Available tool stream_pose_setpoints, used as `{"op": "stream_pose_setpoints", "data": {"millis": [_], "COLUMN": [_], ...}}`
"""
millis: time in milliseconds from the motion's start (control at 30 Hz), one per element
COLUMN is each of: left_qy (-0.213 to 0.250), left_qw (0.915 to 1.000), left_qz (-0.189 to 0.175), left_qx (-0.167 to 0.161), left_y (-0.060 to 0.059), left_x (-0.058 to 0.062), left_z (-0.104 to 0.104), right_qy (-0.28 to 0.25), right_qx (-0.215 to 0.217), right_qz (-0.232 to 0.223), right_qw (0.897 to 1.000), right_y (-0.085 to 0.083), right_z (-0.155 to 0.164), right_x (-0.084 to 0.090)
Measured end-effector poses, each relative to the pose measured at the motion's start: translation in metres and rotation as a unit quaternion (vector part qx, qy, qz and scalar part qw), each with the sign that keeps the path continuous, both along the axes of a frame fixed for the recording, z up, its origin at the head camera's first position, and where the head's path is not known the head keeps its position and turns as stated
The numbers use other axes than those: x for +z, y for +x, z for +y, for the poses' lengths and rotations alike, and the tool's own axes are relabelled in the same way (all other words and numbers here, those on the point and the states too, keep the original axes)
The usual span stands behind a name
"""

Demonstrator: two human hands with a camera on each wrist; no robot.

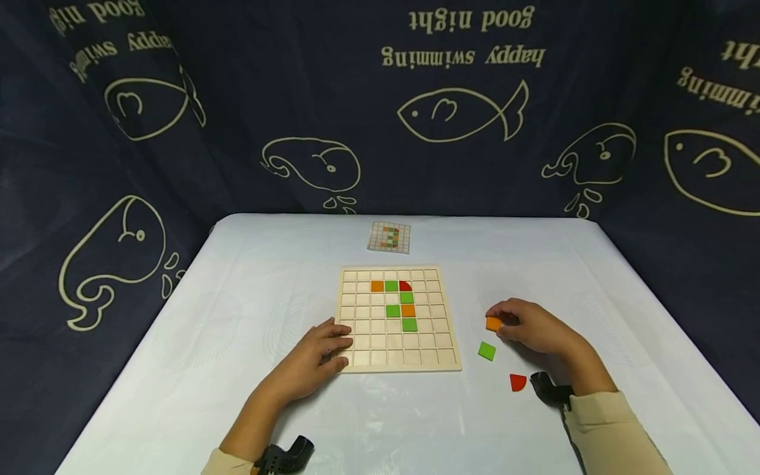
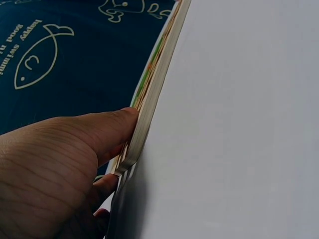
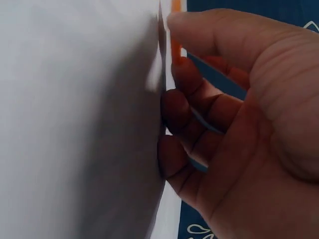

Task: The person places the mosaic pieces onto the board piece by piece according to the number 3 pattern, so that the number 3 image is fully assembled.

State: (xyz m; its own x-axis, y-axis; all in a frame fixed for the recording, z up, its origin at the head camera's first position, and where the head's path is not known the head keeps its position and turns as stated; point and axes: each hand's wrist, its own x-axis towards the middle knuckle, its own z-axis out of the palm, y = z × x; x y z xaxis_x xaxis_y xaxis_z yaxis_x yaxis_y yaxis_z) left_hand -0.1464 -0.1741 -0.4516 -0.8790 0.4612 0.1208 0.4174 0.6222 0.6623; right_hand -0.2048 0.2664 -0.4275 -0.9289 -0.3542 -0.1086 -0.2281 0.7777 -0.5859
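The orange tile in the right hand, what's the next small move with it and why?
Probably lift the orange tile off the table and carry it left toward the wooden grid board. The right hand pinches it beside the board, the left hand steadies the board's near-left corner, and most cells are bare. Which cell the pattern card calls for is too small to read.

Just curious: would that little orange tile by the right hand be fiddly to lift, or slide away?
The orange tile looks thin and flat, so probably stiff and light. It lies on a smooth white table, so a push would likely slide it. It would hardly roll.
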Motion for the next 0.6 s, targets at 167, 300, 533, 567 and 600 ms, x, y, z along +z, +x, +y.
{"op": "stream_pose_setpoints", "data": {"millis": [167,300,533,567,600], "left_qy": [0.002,0.004,0.004,0.004,0.004], "left_qw": [1.0,1.0,1.0,1.0,1.0], "left_qz": [-0.004,0.002,0.007,0.007,0.007], "left_qx": [-0.001,-0.002,-0.005,-0.005,-0.004], "left_y": [0.0,0.001,0.001,0.001,0.001], "left_x": [0.001,0.001,0.001,0.001,0.001], "left_z": [0.0,0.0,0.0,0.0,0.0], "right_qy": [-0.01,-0.017,-0.021,-0.024,-0.029], "right_qx": [0.003,0.016,0.041,0.043,0.043], "right_qz": [0.007,0.021,0.037,0.037,0.036], "right_qw": [1.0,0.999,0.998,0.998,0.998], "right_y": [0.001,0.001,-0.001,-0.001,-0.002], "right_z": [-0.001,-0.004,-0.013,-0.015,-0.017], "right_x": [0.003,0.007,0.016,0.017,0.018]}}
